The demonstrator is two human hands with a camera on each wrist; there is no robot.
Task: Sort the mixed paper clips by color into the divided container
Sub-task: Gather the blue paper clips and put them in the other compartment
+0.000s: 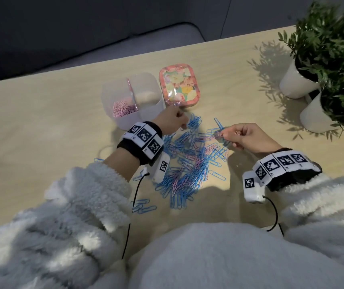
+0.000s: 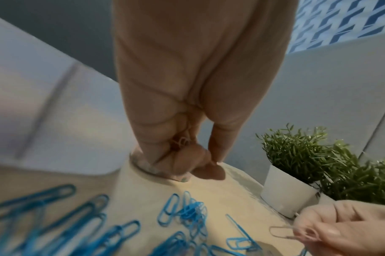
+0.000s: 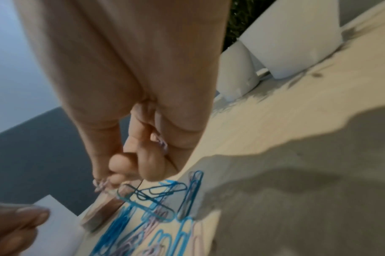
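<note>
A mixed pile of blue and pink paper clips lies in the middle of the wooden table. Behind it stands the translucent divided container; its left compartment holds pink clips, and the right one looks bare. My left hand hovers just right of the container with its fingers curled round a few pink clips. My right hand is at the pile's far right edge and pinches pink clips at its fingertips. More pink clips sit in its curled palm.
A floral lid or box lies right of the container. Two white plant pots stand at the far right. A few stray blue clips lie near my left sleeve. The table's far edge runs behind the container.
</note>
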